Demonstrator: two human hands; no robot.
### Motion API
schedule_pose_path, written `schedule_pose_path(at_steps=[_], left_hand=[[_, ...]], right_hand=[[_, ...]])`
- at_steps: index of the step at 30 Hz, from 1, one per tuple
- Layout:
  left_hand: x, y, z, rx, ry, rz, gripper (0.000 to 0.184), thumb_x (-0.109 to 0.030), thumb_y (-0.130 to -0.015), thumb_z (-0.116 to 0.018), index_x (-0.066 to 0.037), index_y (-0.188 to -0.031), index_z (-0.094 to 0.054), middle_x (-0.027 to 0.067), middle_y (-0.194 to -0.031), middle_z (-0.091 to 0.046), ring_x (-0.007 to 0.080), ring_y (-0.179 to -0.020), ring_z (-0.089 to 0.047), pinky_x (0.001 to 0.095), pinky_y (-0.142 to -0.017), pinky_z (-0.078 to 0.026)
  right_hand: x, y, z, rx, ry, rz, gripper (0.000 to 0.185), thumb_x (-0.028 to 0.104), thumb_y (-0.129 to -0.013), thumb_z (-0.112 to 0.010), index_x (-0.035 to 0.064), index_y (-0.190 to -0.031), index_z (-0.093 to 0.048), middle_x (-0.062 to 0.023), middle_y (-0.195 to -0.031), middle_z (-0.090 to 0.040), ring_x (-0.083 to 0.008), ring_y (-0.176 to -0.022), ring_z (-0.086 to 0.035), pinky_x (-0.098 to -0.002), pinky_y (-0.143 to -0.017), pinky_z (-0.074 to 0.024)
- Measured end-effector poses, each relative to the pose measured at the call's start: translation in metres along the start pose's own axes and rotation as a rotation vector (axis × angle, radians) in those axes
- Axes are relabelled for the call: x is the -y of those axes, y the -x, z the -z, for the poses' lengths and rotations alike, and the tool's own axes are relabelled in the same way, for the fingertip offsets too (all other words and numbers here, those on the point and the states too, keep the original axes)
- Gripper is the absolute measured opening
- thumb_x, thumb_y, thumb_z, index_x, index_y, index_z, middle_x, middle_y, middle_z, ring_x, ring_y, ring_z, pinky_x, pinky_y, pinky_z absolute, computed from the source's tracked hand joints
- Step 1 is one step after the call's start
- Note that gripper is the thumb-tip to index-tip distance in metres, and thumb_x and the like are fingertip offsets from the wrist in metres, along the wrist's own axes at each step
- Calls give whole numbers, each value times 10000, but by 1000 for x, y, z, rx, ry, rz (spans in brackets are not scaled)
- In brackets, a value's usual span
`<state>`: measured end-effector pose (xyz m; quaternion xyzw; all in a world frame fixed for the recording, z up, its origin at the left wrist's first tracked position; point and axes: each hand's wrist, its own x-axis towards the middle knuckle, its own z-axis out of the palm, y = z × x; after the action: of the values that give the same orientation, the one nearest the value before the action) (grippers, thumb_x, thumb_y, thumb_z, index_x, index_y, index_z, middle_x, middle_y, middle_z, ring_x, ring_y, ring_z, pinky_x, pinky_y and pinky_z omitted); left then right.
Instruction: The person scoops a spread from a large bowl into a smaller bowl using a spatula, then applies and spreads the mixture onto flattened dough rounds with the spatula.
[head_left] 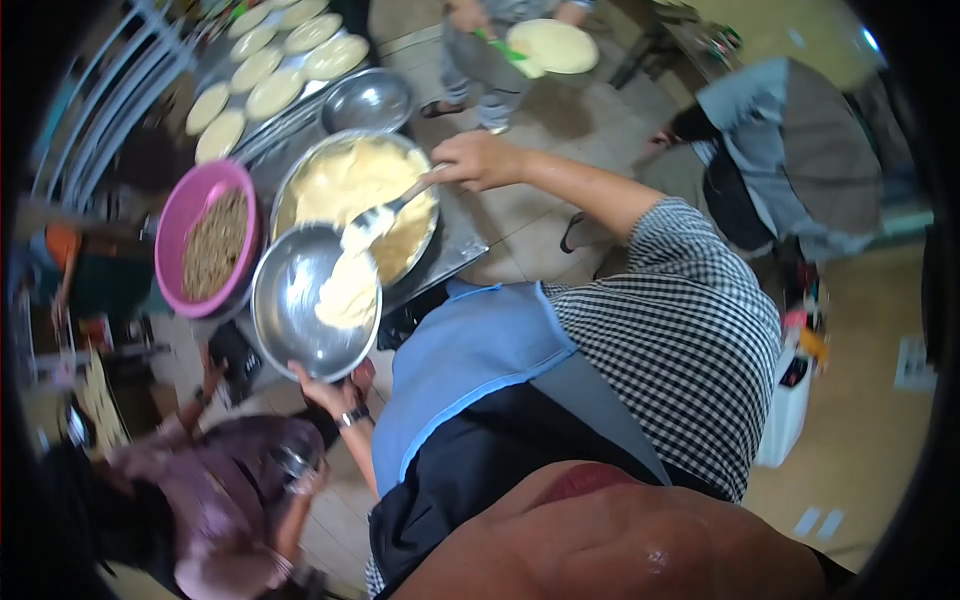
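My right hand (475, 162) is closed around the handle of a metal serving spoon (385, 212), whose head carries pale yellow batter over the rim between two bowls. Behind it, a large metal bowl (432, 225) holds a lot of the same batter. My left hand (325, 390) grips the lower rim of a smaller steel bowl (285, 305), tilted beside the large one. A lump of batter (348, 290) lies in its right side, reaching up to the spoon.
A pink basin (172, 240) with a brown shredded filling stands left. Several pale round discs (275, 93) lie on a tray behind an empty metal bowl (367, 100). People stand at the lower left, right and top; the top one holds a batter-covered disc (553, 46) and green spatula (510, 50).
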<state>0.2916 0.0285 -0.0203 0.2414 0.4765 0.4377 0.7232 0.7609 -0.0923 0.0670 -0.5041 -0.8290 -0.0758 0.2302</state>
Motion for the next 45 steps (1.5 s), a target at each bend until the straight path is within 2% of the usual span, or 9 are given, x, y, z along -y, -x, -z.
schedule_pose_path(at_steps=[7,13,15,17,25,31,35,36,45], left_hand=[[-13,5,-47,-44,-94,53,781,-584,-883,-516,-7,-1385,-358,150,-1399,-423,339,-1236,-445,482,-998,-391],[-35,-28,-29,13,-13,-7,727,-493,-891,-562,-31,-1407,-343,136,-1415,-411,314,-1246,-442,482,-1049,-353],[-42,-21,-43,-1,45,-139,654,-464,-881,-603,2,-1308,-435,142,-1235,-558,330,-1044,-569,489,-824,-501],[-39,-18,-36,8,82,-175,599,-407,-908,-590,18,-1303,-441,137,-1272,-538,294,-1085,-553,463,-958,-431],[-45,51,13,-204,120,-179,591,-451,-940,-516,26,-1284,-450,139,-1242,-540,263,-1106,-539,399,-936,-441],[-35,84,54,-210,197,-160,626,-459,-944,-504,30,-1325,-415,147,-1287,-515,265,-1150,-518,398,-957,-429],[-36,110,42,-290,179,-241,646,-472,-947,-488,24,-1349,-395,144,-1328,-489,272,-1194,-489,398,-985,-406],[-37,108,41,-285,172,-262,646,-472,-947,-490,24,-1350,-394,145,-1328,-488,271,-1196,-488,399,-991,-401],[-47,99,49,-324,144,-274,607,-448,-964,-467,27,-1338,-406,153,-1305,-509,261,-1176,-510,397,-995,-407]], right_hand=[[-18,33,-5,-128,53,-124,467,102,-715,-636,221,-1166,-618,-54,-862,-505,-238,-773,-557,-353,-623,-463],[-16,30,-47,75,85,-536,270,144,-802,-567,218,-1047,-654,-54,-833,-543,-256,-758,-624,-388,-590,-503],[-15,22,-77,124,136,-577,270,151,-827,-529,214,-1063,-646,-64,-819,-582,-286,-733,-645,-407,-577,-513],[-11,9,-96,234,118,-730,275,155,-832,-509,198,-1071,-637,-91,-853,-619,-303,-740,-657,-418,-593,-521],[13,-71,-127,404,128,-749,246,154,-816,-507,134,-1019,-645,-143,-908,-663,-334,-825,-666,-461,-687,-523],[25,-104,-215,377,-445,-1078,316,358,-841,-570,153,-1045,-697,-121,-1044,-679,-324,-1014,-628,-427,-856,-484],[44,-116,-244,364,-837,-1212,306,340,-836,-591,101,-983,-715,-118,-803,-685,-197,-610,-648,-328,-584,-513],[47,-123,-246,309,-905,-1215,255,261,-856,-561,89,-979,-704,-90,-666,-623,-123,-438,-523,-269,-419,-421],[59,-138,-214,237,-1342,-1250,250,147,-942,-471,85,-1119,-637,-23,-646,-562,-59,-418,-424,-206,-354,-303]])
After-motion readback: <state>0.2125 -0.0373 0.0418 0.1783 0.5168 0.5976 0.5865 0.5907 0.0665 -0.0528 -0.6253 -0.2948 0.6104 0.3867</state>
